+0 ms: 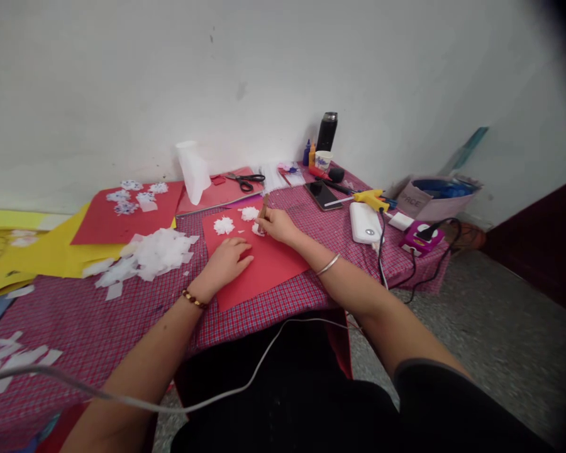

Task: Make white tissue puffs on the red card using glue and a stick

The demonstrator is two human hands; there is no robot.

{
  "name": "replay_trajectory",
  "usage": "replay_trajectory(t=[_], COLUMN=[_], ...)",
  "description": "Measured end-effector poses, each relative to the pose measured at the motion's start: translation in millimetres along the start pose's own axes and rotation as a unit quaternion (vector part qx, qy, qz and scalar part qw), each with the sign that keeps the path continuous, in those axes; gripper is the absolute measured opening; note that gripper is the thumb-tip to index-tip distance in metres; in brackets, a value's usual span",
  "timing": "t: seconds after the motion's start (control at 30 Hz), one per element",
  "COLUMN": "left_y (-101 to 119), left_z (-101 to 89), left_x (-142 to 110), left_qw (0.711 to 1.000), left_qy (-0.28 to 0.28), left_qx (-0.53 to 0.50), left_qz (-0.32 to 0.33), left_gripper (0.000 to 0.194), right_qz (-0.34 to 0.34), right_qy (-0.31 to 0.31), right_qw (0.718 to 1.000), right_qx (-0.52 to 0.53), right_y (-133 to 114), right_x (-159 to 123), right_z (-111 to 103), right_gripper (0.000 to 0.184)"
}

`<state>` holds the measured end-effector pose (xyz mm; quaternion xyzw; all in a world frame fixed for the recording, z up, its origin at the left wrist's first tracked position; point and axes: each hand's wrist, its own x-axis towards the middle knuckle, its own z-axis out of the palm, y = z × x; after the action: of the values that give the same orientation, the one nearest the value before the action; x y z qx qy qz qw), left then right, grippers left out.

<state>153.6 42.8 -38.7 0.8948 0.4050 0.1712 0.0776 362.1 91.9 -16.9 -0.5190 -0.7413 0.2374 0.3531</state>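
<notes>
- Note the right hand [279, 225] closed narrow on an upright brown tool [265, 206], fingers low around the shaft.
- Find the near tuft [258, 231] directly below the right hand's fingertips, partly hidden by the fingers; cannot tell whether in contact with the tool.
- Note the left hand [224, 261] palm down, fingers moderately spread, apparently gripping nothing, resting on the red sheet [264, 267].
- Locate the left tuft [223, 225] on the same sheet, just beyond the left hand's fingers.
- Locate the far tuft [249, 214] between both hands, slightly beyond, and near the right hand.
- See the white paper pile [160, 255] to the left of the left hand, on the checked cloth [80, 314].
- See the second red sheet [94, 220], farther left and beyond the left hand, bearing blue-flecked tufts [125, 208]; see yellow sheets [51, 251] under and beside it.
- Find the scissors [246, 182] beyond the right hand, slightly left.
- Find the phone [321, 196], yellow glue gun [371, 199] and white power bank [364, 221] to the right of the right hand.
- Locate the black flask [327, 133] and paper cup [323, 161] beyond and right of the right hand.
</notes>
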Motion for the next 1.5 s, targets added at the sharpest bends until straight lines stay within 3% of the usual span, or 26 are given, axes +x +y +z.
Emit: replay_trajectory(t=[0.3,0.83,1.27,1.5], left_y=[12.0,12.2,10.3,15.4], left_z=[2.5,3.6,2.9,-2.6], left_x=[-5.5,-4.4,-2.7,-2.8], left_qw=[0.998,0.998,0.997,0.994], left_qy=[-0.028,-0.022,-0.032,-0.056], left_qx=[0.058,0.057,0.068,0.093], left_qz=[0.013,0.014,0.014,0.011], left_gripper=[0.047,0.046,0.046,0.049], right_qz=[0.027,0.056,0.161,0.150], right_qy=[0.022,0.046,0.064,0.082], right_qw=[0.999,0.995,0.969,0.971], right_qx=[0.012,0.074,0.178,0.168], right_y=[-0.3,5.5,18.1,21.3], right_x=[2.5,4.9,21.9,20.4], right_z=[5.9,16.6,25.8,29.2], right_gripper=[0.016,0.015,0.019,0.020])
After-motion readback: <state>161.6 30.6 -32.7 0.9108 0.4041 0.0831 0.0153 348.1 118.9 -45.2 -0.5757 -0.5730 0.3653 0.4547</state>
